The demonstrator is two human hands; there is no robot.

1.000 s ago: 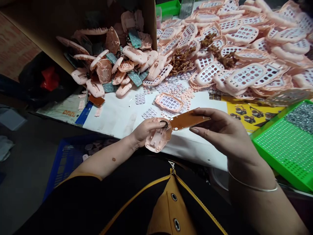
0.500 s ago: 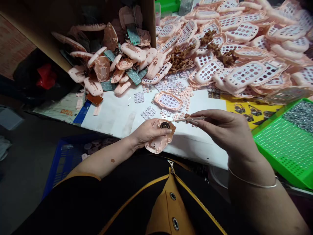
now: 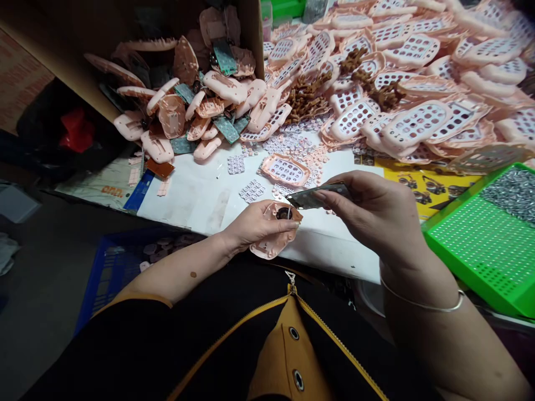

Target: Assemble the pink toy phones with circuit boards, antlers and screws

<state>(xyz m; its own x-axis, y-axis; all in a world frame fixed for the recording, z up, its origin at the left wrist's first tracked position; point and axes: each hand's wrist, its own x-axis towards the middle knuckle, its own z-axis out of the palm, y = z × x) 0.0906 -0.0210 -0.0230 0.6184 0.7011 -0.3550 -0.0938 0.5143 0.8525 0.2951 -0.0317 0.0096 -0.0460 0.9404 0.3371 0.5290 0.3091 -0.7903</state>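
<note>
Your L hand (image 3: 259, 224) curls shut on pink plastic housing (image 3: 272, 249); R fingers (image 3: 334, 182) clamp thin PCB (image 3: 311, 197) just above it — loose pinch could drop it.

Pale pink casings (image 3: 416, 125) are patterned with rows of holes, beside a bright green perforated tray (image 3: 480, 262).

A dark grey floor is stretching away in shadow below the edge of the white-covered tabletop (image 3: 184, 206), and a blue plastic crate (image 3: 104, 278) is sitting on it. A cardboard box wall (image 3: 254, 67) is rising from the tabletop, a black bag (image 3: 37, 133) is slumping beside it, and a reddish patterned surface (image 3: 20, 94) is showing behind. Light is falling brightest across the tabletop.
</note>
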